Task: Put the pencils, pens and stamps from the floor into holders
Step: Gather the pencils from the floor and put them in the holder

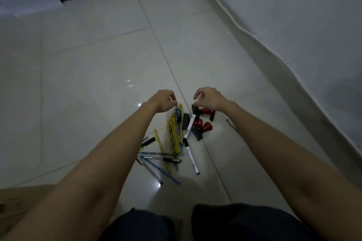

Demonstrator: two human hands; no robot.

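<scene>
Pens [156,159] lie crossed on the tiled floor [88,84] nearest the knees; at 12 o'clock from them lie yellow pencils [174,135], with red stamps [201,123] at their 2 o'clock. Beyond hover the left hand [163,100] and right hand [208,98], fingers loosely curled, holding nothing.

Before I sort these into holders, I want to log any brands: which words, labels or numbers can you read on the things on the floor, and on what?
No text can be read in this view.
White markers: dark print on the barrel, too small and blurred.
Yellow pencils: blue patterned print, too blurred.
Blue pens: marks along the barrel, unreadable.
Red stamps: no lettering shows.
</scene>
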